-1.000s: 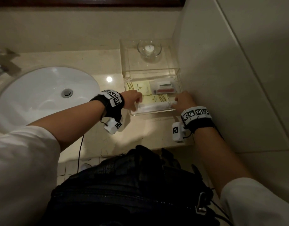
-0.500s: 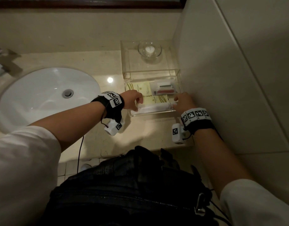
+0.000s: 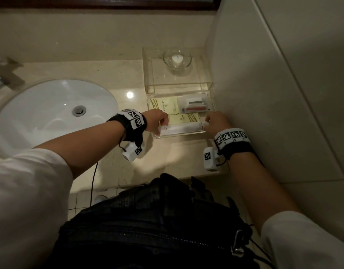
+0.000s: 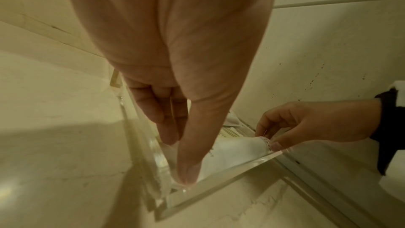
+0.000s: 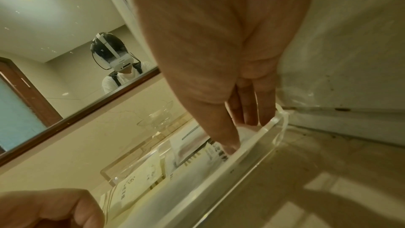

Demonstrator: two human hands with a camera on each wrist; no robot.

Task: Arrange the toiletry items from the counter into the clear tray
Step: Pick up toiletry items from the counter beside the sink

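Little has shifted over the last second: both hands stay at the 2 ends of the white tube, which lies as before along the front wall of the clear tray, and the left hand's knuckles have edged slightly further in over the tray's left front corner.

At the tube's left end, the left hand reaches down into the tray, thumb pressed straight down against the tube near the front left corner, the other fingers held together and pointing down just behind it. At the tube's right end, the right hand pinches the crimped seam between thumb and forefinger; from the left wrist view that pinch is plain. The right wrist view shows its fingers close together, tips down inside the tray at the front right corner.

Behind the tube, 2 pale yellow sachets lie flat in the tray, and a clear packet with a red and a green item sits toward the back right corner. The tray stands at the right end of the counter, against the side wall. Behind it sits a taller clear stand with a glass bowl on top. The sink lies left of the tray.
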